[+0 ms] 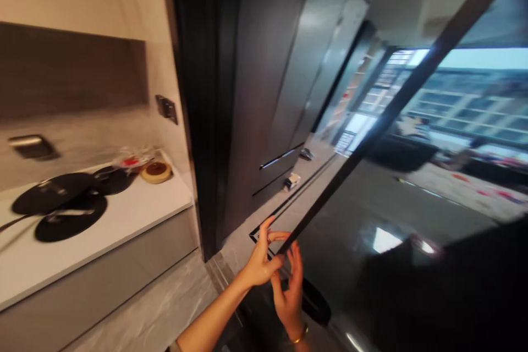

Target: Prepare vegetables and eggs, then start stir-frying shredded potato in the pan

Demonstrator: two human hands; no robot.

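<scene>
At the lower middle of the view, both hands meet at the bottom end of a dark slanted door frame [396, 104], the edge of a sliding glass door that runs up toward the top right. The left hand [260, 261] is partly curled, its fingers [275, 236] bent toward the frame's lower end and touching it, though the blur hides how firmly it grips. The right hand [289, 294] is open, palm toward the left hand and fingers spread upward just beside the frame; whether it touches the frame cannot be told. A gold bracelet [300, 335] circles the right wrist. Under the hands a floor track [289, 203] runs along the grey floor away from the viewer. To the left stands a white tabletop [124, 220] carrying three round black discs [70, 220], overlapping each other, one round wooden piece [155, 171] near the back corner, and a crinkled clear wrapper with red on it [132, 158] just behind that. Two dark wall plates sit on the wall above: one [166, 108] near the corner and another [31, 146] farther left. Tall dark cabinet doors [268, 66] rise behind the hands, and two small objects [292, 180] lie on the floor at their foot, too blurred to name.
</scene>
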